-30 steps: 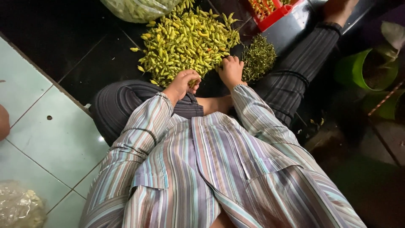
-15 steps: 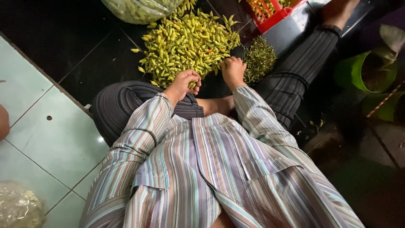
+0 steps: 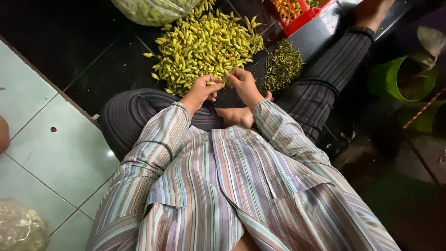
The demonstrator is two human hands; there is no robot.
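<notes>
At the chilli pile (image 3: 204,46), the right hand (image 3: 241,82) has joined the left hand (image 3: 203,89).

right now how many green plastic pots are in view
2. One round green plastic pot stands at the right edge beside the striped trouser leg; a second green pot sits below it, partly cut off. Others may be hidden.

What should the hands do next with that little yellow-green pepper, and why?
Probably pull the stem off and drop it on the small heap of dark green stems. The left hand and right hand meet at the near edge of the big pile of yellow-green chili peppers, pinching one small yellow-green pepper between them, and the heap sits just right of them.
</notes>
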